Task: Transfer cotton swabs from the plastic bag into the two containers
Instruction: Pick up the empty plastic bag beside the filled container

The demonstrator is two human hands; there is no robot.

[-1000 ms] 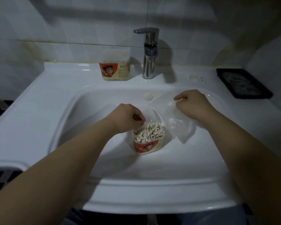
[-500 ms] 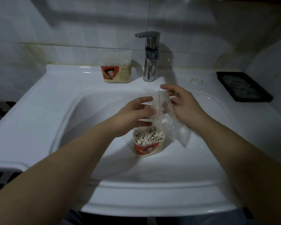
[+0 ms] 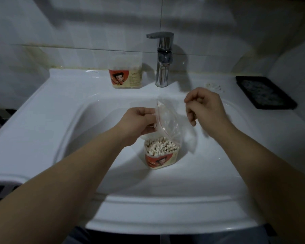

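A clear zip plastic bag (image 3: 167,118) with a red seal line hangs above the sink basin, and my left hand (image 3: 139,121) pinches its rim at the left edge. Right under the bag stands an open container (image 3: 161,160) with a red cartoon label, packed with upright cotton swabs (image 3: 161,147). My right hand (image 3: 203,104) hovers to the right of the bag, apart from it, fingers loosely curled with nothing in them. A second labelled container (image 3: 126,74) stands on the sink ledge left of the tap, and its contents are too blurred to tell.
A chrome tap (image 3: 162,59) rises at the back of the white sink (image 3: 60,103). A black tray (image 3: 265,92) lies on the right ledge, with small white bits (image 3: 213,86) next to it. Tiled wall stands behind.
My left hand left the container and took the bag's rim. The bag rose off the basin. My right hand let go of it and drew away to the right.
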